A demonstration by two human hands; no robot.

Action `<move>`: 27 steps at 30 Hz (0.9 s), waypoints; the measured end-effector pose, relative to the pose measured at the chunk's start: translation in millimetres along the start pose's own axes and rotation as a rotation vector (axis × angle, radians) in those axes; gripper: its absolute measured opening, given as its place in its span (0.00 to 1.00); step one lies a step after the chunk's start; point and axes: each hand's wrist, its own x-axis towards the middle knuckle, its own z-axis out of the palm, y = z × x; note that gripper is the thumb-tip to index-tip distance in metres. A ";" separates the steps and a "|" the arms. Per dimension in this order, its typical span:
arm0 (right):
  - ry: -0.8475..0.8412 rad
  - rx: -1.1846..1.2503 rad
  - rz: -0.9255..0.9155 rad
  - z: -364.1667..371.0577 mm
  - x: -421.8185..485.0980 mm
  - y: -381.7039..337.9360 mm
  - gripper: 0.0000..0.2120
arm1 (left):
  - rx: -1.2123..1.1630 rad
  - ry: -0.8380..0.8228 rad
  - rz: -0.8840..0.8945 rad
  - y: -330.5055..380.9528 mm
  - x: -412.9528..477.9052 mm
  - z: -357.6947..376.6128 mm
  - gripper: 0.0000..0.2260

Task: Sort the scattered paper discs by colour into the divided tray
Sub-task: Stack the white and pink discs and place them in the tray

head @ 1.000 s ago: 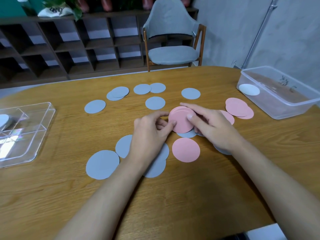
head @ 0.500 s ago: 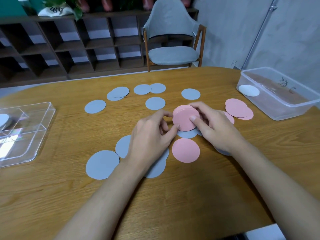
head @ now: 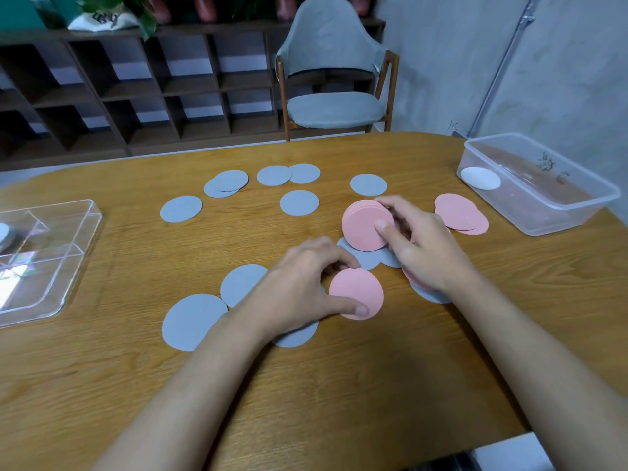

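Observation:
My right hand [head: 421, 248] grips a stack of pink discs [head: 362, 226], held tilted above the table's middle. Just below it, my left hand [head: 306, 283] pinches a single pink disc [head: 360, 290] that lies on the wood, thumb on its near edge and fingers at its far edge. Several grey discs [head: 299, 202] are scattered across the table, some partly under my hands. More pink discs [head: 458, 212] lie in a small pile at the right. The clear divided tray [head: 68, 253] sits at the left edge with a grey disc in a far compartment.
A clear plastic tub [head: 557, 205] holding one white disc [head: 481, 178] stands at the table's far right. A grey chair [head: 333, 79] and dark shelves [head: 136, 90] are behind the table. The table's near edge curves away at the bottom right.
My left hand let go of the pink stack and dropped toward me onto the lone pink disc. My right hand kept the stack and raised it slightly.

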 end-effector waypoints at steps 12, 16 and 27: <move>-0.044 0.209 0.000 1.5 -2.2 -6.4 0.18 | -0.520 0.282 -0.153 -2.8 5.5 -4.3 0.11; -0.086 0.223 0.024 6.0 -3.7 -7.1 0.21 | -0.322 0.427 -0.159 -4.0 5.3 0.8 0.09; -0.175 0.222 -0.016 7.7 -5.5 -14.4 0.23 | -0.075 0.487 -0.107 -5.8 6.4 1.3 0.16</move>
